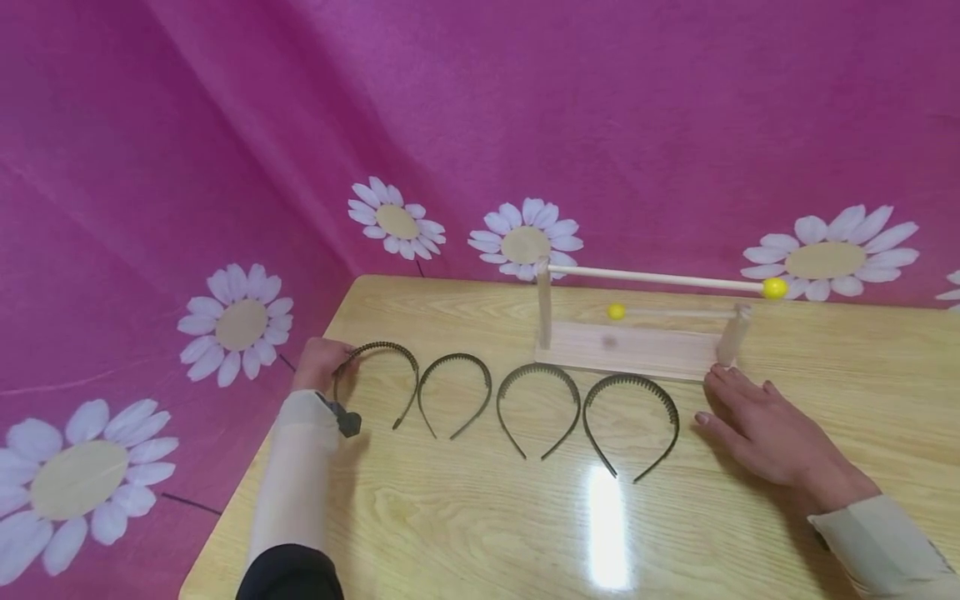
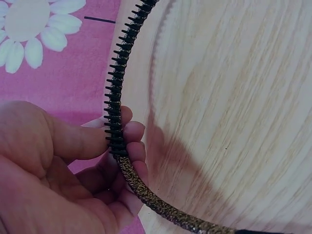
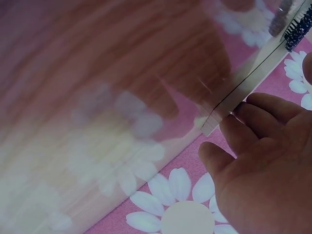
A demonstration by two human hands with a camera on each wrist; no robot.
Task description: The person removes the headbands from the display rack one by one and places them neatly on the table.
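Observation:
At the table's left edge my left hand [image 1: 321, 363] pinches the side of a dark headband [image 1: 384, 344]. In the left wrist view the thumb and fingers [image 2: 135, 131] press on either side of its toothed band, just above a glittery gold-black stretch. Three more toothed headbands lie in a row to its right: one thin [image 1: 456, 357], one in the middle [image 1: 538, 367], one at the right end [image 1: 632, 379]. My right hand [image 1: 772, 433] lies palm down with extended fingers, fingertips right at the front right corner of a wooden stand [image 1: 630, 346].
Two rods with yellow ball ends stick out from the stand's uprights, the upper rod [image 1: 660, 279] pointing right and the lower rod [image 1: 675, 313] left. Behind the wooden table [image 1: 465, 533] hangs a magenta cloth [image 1: 600, 108] with white daisies, also along the left side.

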